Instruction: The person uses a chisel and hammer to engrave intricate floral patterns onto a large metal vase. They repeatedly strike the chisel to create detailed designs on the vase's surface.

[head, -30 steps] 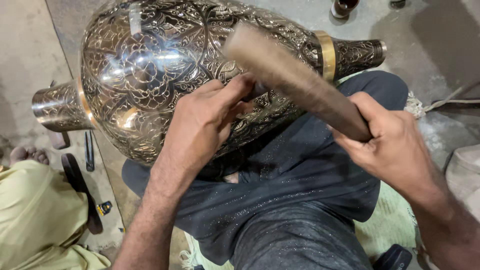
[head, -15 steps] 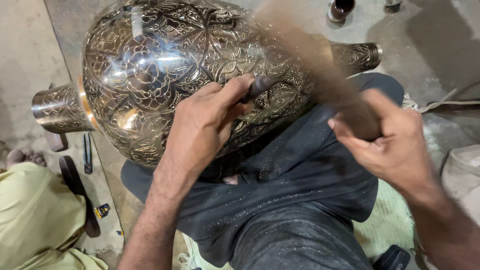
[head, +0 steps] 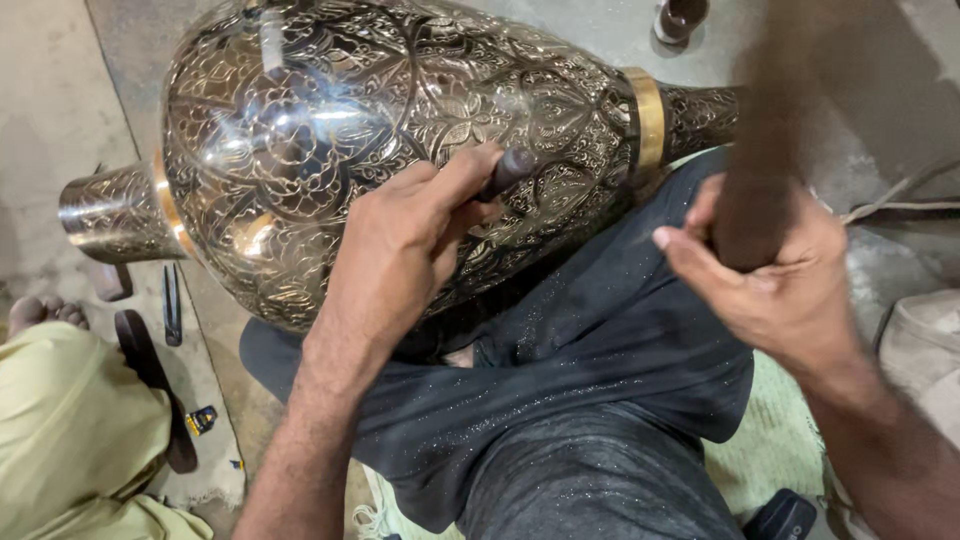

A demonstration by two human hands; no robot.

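Brass-banded, engraved metal vase [head: 380, 130] lies on its side across the person's lap, long axis running left to right, narrow neck pointing right, foot pointing left. Its top edge is cut off by the frame, and its mouth is hidden. The left hand [head: 400, 255] is clamped on a small dark punch [head: 508, 170] pressed against the vase. The right hand [head: 775, 285] grips a wooden mallet [head: 765, 130], blurred and cut off above.
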